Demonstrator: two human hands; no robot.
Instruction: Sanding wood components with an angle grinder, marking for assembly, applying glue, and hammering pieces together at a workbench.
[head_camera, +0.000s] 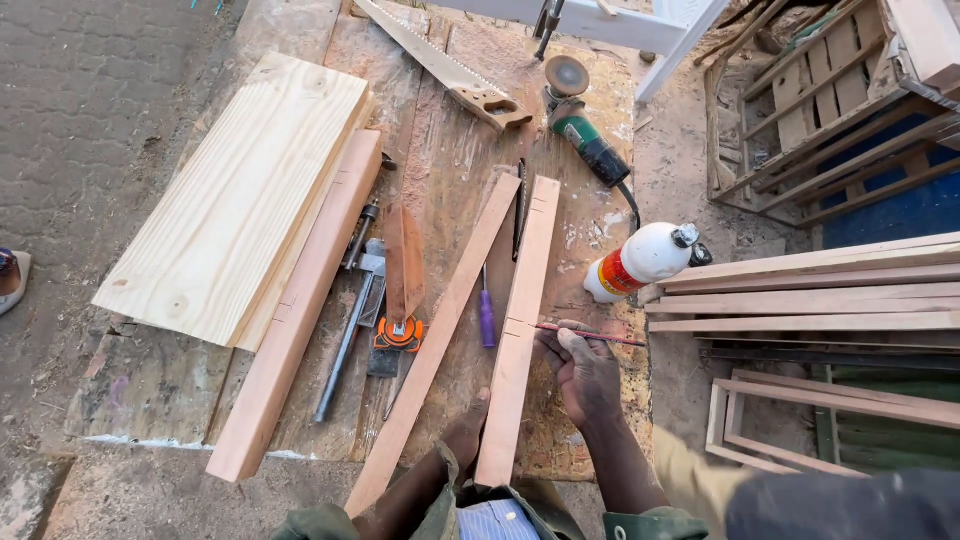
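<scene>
My right hand (582, 372) holds a thin red pencil (590, 334) with its tip against the right edge of a narrow wooden slat (521, 320) that lies lengthways on the workbench. My left hand (466, 430) rests between this slat and a second, longer slat (440, 330) to its left; only its back shows, and I cannot see whether it grips anything. Both slats run from the bench's near edge toward its middle.
A wide pale plank (240, 190) and a reddish beam (300, 300) lie at left. Between them and the slats are a hammer (352, 320), an orange tape measure (399, 334) and a purple screwdriver (487, 318). A handsaw (445, 68), angle grinder (585, 140) and white glue bottle (640, 260) sit farther back. Wooden frames (820, 300) are stacked at right.
</scene>
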